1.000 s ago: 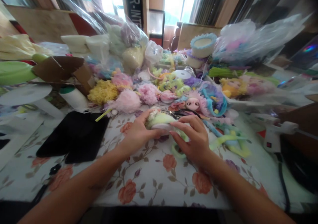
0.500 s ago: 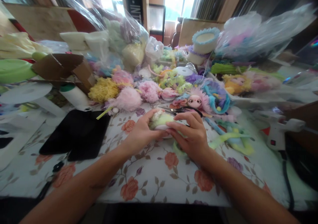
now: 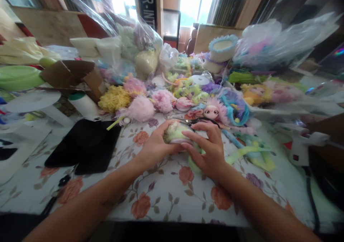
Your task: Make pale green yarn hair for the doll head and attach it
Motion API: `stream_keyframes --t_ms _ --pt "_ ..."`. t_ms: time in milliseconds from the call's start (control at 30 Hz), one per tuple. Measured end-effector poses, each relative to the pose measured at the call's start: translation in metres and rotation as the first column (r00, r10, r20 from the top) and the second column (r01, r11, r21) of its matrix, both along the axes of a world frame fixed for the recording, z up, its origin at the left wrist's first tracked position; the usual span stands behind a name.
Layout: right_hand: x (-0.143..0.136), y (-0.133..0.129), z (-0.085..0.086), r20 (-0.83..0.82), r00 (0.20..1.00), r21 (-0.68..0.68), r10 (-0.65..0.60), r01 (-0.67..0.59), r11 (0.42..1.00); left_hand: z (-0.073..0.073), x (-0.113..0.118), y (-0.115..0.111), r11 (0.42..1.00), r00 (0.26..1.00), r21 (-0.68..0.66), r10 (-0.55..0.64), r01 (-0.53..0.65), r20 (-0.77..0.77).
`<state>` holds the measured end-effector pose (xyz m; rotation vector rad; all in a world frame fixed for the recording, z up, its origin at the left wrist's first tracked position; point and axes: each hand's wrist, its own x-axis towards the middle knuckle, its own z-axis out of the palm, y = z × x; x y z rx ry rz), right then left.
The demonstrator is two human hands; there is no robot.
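Note:
Between my hands is a small round piece (image 3: 177,132) with pale green and cream fluff and a whitish underside. My left hand (image 3: 153,143) is closed round its left side, thumb below and fingers above. On its right side my right hand (image 3: 208,147) has bent fingers and thumb pressed to it. A green strip (image 3: 195,163) hangs under the right hand. Just behind the piece lie black-handled scissors (image 3: 188,121), and beyond them a doll head (image 3: 211,111) with pink fluff.
Two black flat devices (image 3: 86,145) lie on the left. A glue gun (image 3: 301,145) stands at the right. Fluffy pompoms (image 3: 141,109), a cardboard box (image 3: 72,75) and plastic bags (image 3: 268,41) crowd the back of the flowered tablecloth (image 3: 161,199).
The piece has tilted a little between my hands, and the right fingers have shifted slightly on it. The whole view has moved slightly.

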<state>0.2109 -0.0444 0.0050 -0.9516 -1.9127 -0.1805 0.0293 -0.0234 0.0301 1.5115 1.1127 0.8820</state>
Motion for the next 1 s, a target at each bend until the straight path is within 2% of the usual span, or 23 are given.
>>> stream_keyframes --t_ms 133,400,500,567,667,800,867,1000 --pt "-0.001 0.001 -0.002 0.059 0.998 0.000 0.039 -0.039 0.999 -0.004 -0.001 0.002 1.000 1.000 0.003 -0.015 0.015 -0.008" --pt "0.003 0.003 0.002 -0.008 0.999 -0.062 0.032 -0.033 0.998 -0.004 0.000 0.001 1.000 1.000 -0.008 -0.001 0.001 0.010" --pt "0.012 0.005 0.004 -0.131 0.990 -0.098 -0.047 0.034 0.995 -0.008 -0.003 0.005 0.990 0.995 0.097 0.098 -0.100 0.031" --pt "0.016 0.007 0.002 -0.166 0.979 -0.199 -0.115 0.081 0.977 -0.014 -0.004 0.010 0.954 0.980 0.224 0.196 -0.199 0.034" --pt "0.015 0.010 -0.004 -0.135 0.979 -0.417 -0.153 0.084 0.905 -0.024 -0.005 0.014 0.893 0.960 0.369 0.281 -0.258 -0.010" --pt "0.011 0.014 -0.007 -0.174 0.975 -0.640 -0.136 -0.007 0.768 -0.032 -0.002 0.013 0.810 0.942 0.532 0.329 -0.247 -0.064" --pt "0.012 0.015 -0.005 -0.213 0.969 -0.699 -0.125 -0.062 0.712 -0.035 -0.001 0.012 0.781 0.936 0.581 0.339 -0.228 -0.089" --pt "0.021 0.014 0.009 -0.290 0.950 -0.748 -0.118 -0.148 0.646 -0.036 -0.002 0.013 0.750 0.915 0.615 0.389 -0.246 -0.108"
